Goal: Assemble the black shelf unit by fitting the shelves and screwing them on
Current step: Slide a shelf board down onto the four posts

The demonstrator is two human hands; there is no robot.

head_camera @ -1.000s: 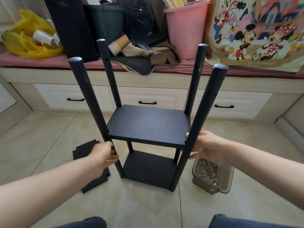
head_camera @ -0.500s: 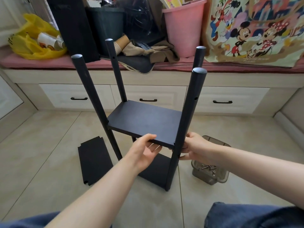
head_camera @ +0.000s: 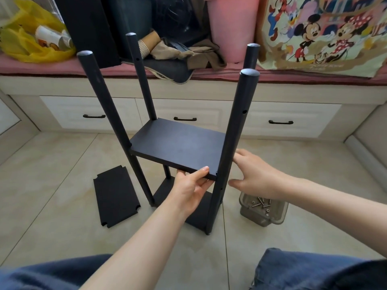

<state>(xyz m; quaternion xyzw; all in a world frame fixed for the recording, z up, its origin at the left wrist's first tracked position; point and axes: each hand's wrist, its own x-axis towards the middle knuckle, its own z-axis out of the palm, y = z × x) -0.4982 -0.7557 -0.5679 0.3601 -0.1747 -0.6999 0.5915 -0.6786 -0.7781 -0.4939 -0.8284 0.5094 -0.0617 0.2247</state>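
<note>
The black shelf unit stands on the tiled floor with several round posts, the near right post [head_camera: 232, 147] closest to me. A middle shelf [head_camera: 178, 146] sits between the posts above a bottom shelf [head_camera: 196, 218]. My left hand [head_camera: 191, 188] grips the middle shelf's front edge near its right corner, thumb on top and fingers underneath. My right hand [head_camera: 254, 175] hovers just right of the near right post with fingers spread, holding nothing. A loose black shelf panel [head_camera: 116, 195] lies flat on the floor to the left.
A clear plastic tub [head_camera: 262, 214] with several screws sits on the floor right of the unit. Behind is a window seat with white drawers [head_camera: 184, 116], a pink bucket [head_camera: 231, 24], a yellow bag [head_camera: 31, 36] and clothes. My knees fill the bottom edge.
My left hand moved from the left post to the middle shelf's front edge. My right hand let go of the near right post and opened beside it. The unit turned slightly.
</note>
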